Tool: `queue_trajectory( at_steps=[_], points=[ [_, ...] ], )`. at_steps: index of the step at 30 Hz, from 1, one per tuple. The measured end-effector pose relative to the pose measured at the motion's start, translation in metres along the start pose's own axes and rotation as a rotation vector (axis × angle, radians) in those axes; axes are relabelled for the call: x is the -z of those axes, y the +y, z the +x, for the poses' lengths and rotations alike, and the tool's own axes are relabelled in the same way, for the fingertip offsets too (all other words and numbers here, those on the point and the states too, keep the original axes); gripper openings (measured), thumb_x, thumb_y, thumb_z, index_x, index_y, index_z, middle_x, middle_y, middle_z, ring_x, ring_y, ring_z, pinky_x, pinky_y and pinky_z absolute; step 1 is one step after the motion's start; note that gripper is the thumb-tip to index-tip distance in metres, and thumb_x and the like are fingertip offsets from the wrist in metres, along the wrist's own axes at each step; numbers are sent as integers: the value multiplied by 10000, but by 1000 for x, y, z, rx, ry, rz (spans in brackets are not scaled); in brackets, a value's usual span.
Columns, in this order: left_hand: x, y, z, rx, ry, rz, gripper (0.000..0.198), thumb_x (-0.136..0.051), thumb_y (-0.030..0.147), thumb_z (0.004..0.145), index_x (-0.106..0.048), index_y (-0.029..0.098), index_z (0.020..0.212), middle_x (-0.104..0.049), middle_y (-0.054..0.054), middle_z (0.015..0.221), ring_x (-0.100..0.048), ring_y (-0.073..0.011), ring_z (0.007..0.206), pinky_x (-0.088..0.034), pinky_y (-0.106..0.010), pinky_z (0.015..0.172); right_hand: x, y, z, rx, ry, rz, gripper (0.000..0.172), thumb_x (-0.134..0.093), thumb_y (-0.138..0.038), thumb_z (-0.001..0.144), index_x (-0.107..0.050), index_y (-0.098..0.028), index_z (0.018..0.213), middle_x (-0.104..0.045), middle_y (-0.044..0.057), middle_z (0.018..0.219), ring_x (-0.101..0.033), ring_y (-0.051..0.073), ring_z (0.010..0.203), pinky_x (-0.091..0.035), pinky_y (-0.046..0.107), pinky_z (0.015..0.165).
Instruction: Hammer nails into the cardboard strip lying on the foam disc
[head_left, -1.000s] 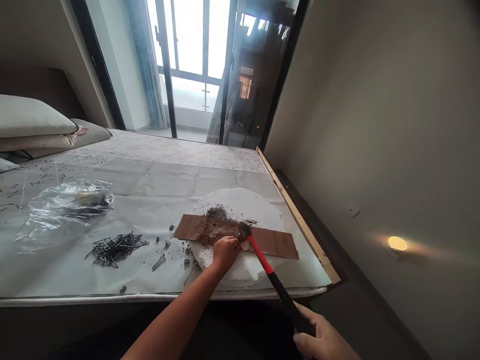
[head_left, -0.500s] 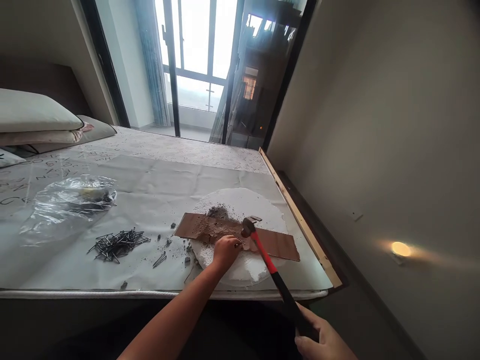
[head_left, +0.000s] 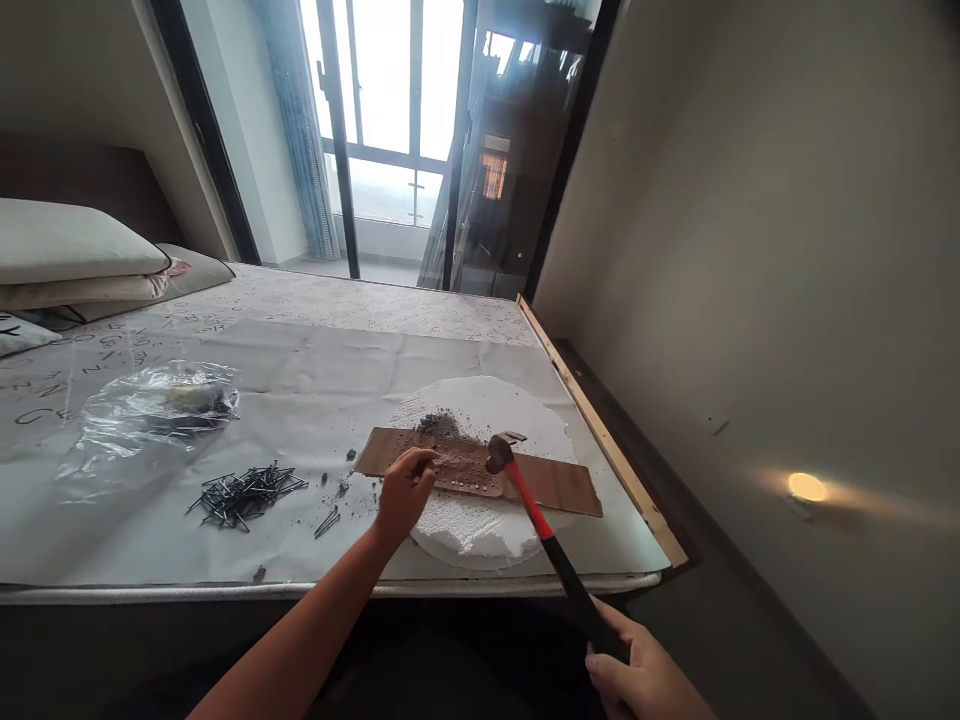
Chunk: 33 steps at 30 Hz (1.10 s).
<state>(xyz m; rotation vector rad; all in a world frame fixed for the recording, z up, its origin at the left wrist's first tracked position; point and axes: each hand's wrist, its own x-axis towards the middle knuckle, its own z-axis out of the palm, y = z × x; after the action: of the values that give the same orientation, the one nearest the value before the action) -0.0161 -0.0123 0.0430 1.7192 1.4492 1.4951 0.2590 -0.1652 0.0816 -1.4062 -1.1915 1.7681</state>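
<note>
The right hand (head_left: 622, 665) is clamped around the black lower end of a claw hammer (head_left: 531, 512), whose glossy red-and-black handle is slanting up and away toward one steel head (head_left: 499, 453) with a forked claw. That head is hovering at or just above the middle of one long brown strip (head_left: 559, 490), though from this angle it is hard to say whether the two are touching. The strip, either stiff cardboard or thin coppery sheet, is lying flat across one round, crumbly-edged white polystyrene foam disc (head_left: 517, 410), and rows of small punched holes are pitting its left half. The left hand (head_left: 403, 492) is reaching over the strip's near edge with its fingers (head_left: 427, 458) extended onto the surface, but I cannot tell whether they are pinching something small or simply pressing down. One small heap of dark grit (head_left: 439, 425) is sitting on the foam just behind the strip. The disc is lying on a creased pale paper sheet (head_left: 300, 360) spread over a letter-printed mattress (head_left: 360, 300), close to its right-hand edge. On the paper, one loose pile of dozens of thin dark nails (head_left: 247, 495) is lying left of the disc, too tangled to count, with crumbs scattered around it, and one crinkled clear plastic bag (head_left: 161, 405) is lying beyond them.
</note>
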Motion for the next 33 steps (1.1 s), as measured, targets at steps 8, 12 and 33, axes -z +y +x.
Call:
queue_trajectory(
  at_steps=[8, 12, 33],
  points=[
    [117, -92, -22, 268, 43, 575, 243, -468, 270, 702, -662, 169, 807, -678, -55, 824, -612, -196, 758, -458, -273, 694, 29, 29, 6, -9, 87, -8, 503, -527, -435, 707, -430, -156, 1114, -243, -151, 378, -166, 41, 293, -194, 176, 324],
    [138, -129, -38, 416, -235, 837, 225, -471, 211, 735, -677, 171, 818, -684, -79, 922, -600, -205, 910, -418, -268, 805, 42, 56, 21, -90, 126, 3, 468, -549, -432, 650, -474, -200, 1049, -291, -121, 416, -248, 59, 301, -253, 190, 332],
    [102, -39, -14, 246, -110, 413, 327, -481, 394, 751, -609, 176, 958, -630, 17, 616, -579, -142, 533, -455, -243, 556, 44, 53, 25, -49, 100, 97, 740, -501, -323, 641, -242, -134, 1308, -295, -153, 395, -208, 57, 285, -174, 171, 297]
  ],
)
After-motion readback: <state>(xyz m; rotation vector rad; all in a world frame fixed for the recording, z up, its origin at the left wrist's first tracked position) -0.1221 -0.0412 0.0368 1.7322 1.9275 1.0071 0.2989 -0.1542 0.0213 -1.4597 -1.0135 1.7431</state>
